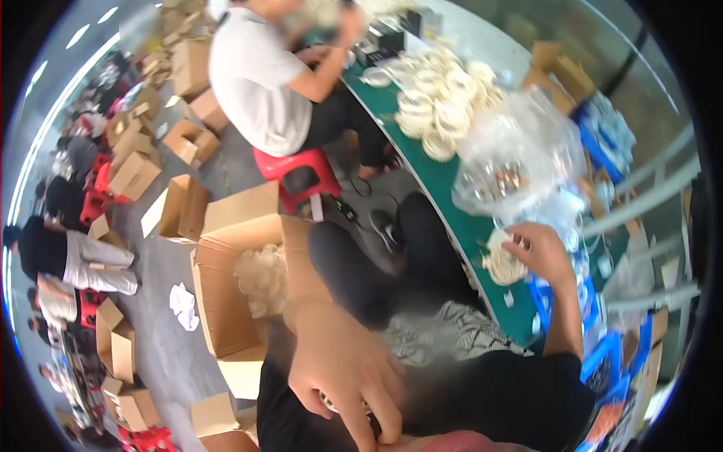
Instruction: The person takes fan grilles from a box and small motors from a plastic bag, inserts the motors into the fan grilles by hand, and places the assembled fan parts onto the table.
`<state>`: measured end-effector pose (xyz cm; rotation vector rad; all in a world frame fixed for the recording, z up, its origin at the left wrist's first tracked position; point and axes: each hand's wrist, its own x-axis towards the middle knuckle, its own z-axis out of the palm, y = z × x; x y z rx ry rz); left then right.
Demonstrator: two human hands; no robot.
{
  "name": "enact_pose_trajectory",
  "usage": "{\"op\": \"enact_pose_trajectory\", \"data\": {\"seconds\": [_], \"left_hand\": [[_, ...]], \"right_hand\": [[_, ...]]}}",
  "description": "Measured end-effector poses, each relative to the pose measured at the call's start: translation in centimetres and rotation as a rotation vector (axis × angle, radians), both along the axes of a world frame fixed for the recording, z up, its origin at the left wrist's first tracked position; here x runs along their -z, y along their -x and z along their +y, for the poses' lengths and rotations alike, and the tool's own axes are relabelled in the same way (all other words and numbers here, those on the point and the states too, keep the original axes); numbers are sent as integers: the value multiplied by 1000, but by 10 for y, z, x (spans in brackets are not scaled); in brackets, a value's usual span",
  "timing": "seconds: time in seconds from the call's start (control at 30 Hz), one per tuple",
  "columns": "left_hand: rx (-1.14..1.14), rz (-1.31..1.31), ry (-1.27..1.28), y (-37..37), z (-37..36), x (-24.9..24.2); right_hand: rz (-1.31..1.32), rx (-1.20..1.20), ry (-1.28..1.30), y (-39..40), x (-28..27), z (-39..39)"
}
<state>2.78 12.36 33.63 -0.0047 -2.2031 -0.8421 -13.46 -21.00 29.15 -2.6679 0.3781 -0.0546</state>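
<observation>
My left hand (pixel 346 373) is close to the camera at the bottom centre. Its fingers are bent over a small pale item (pixel 328 401), mostly hidden beneath them. At the green table (pixel 444 218), my right hand (pixel 538 252) has thumb and fingertips pinched at the upper edge of a cream coiled cable bundle (pixel 503 264). Beyond that hand lies a big clear plastic bag (pixel 520 151) with copper-coloured pieces inside. Further up the table is a heap of similar cream coils (pixel 444 94).
An open carton (pixel 218 301) holding pale coils stands left of my legs. A co-worker in a white shirt (pixel 252 75) sits on a red stool (pixel 301 169) ahead. Blue bins (pixel 602 369) line the right side; more cartons (pixel 135 169) cover the floor at left.
</observation>
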Motion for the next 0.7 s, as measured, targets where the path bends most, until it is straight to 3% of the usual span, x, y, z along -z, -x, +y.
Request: {"op": "enact_pose_trajectory", "data": {"seconds": [0.03,0.1,0.23,0.27,0.33,0.37,0.4,0.5,0.53,0.63,0.67,0.7], "left_hand": [[-17,-8,17,-5,3,3],[-23,-107,10,-20,4,4],[8,-60,-114,-59,-5,20],[5,-64,-138,-68,-5,17],[-19,-128,-195,-79,-3,2],[-74,-103,-165,-78,1,-5],[-126,-75,-141,-77,7,-11],[-311,77,-139,-97,27,-14],[-437,178,-169,-106,41,4],[-660,649,-295,-119,67,102],[-714,775,-362,-119,70,149],[-763,908,-424,-118,72,195]], "right_hand": [[-28,-37,-133,-16,-27,20],[-348,-547,-161,-43,-51,43],[-248,-1552,-891,-98,-99,145],[-96,-1745,-908,-98,-98,177],[340,-1901,-794,-98,-98,220],[428,-1957,-348,-103,-112,237],[200,-2001,-442,-104,-116,250],[27,-2022,-699,-101,-97,246],[-26,-2018,-797,-99,-93,244],[488,-1977,-60,-120,-134,202],[550,-1955,-32,-124,-129,191],[369,-1982,-219,-126,-119,189]]}}
